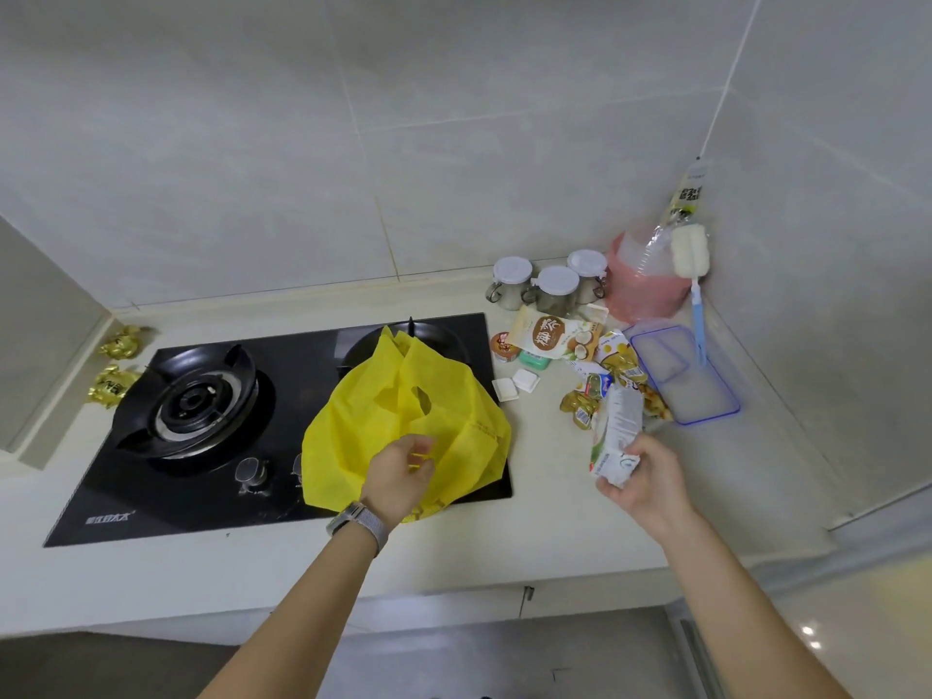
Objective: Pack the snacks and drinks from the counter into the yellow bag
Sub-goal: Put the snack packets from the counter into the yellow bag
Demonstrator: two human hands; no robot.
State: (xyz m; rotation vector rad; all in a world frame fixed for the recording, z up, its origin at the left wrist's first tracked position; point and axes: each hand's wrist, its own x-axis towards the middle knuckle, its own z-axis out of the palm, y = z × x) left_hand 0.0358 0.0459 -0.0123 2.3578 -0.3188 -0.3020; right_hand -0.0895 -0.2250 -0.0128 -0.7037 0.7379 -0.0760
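While the yellow bag (403,426) sits slumped over the right burner of the black glass stove (212,446), its near rim is pinched by the curled fingers of the left hand (401,474). The bag is of thin, matte, non-woven-looking fabric, creased, with an oval handle cut-out visible. A grey mesh-band watch (358,522) is worn on the left wrist.

A white and green soft packet (618,436), elongated and crinkled, is gripped at its lower end by the right hand (648,479), fingers wrapped round it; it is held above the table (555,522), just right of the bag.

Remaining snacks are heaped on the pale, smooth table right of the stove: a flat glossy pouch with a brown round label and coconut print (552,335), a small round red-lidded cup (504,345), two small white square packs (515,385), and several gold-foil wrapped pieces (580,408). Two more gold-foil pieces (118,363) lie well apart, left of the stove.

Behind the heap, three lidded glass jars (549,285) are noted, beside a pink translucent container (640,285). A clear, blue-edged rectangular box (686,375) lies at the right, with a sponge-headed brush (691,264) leaning over it.
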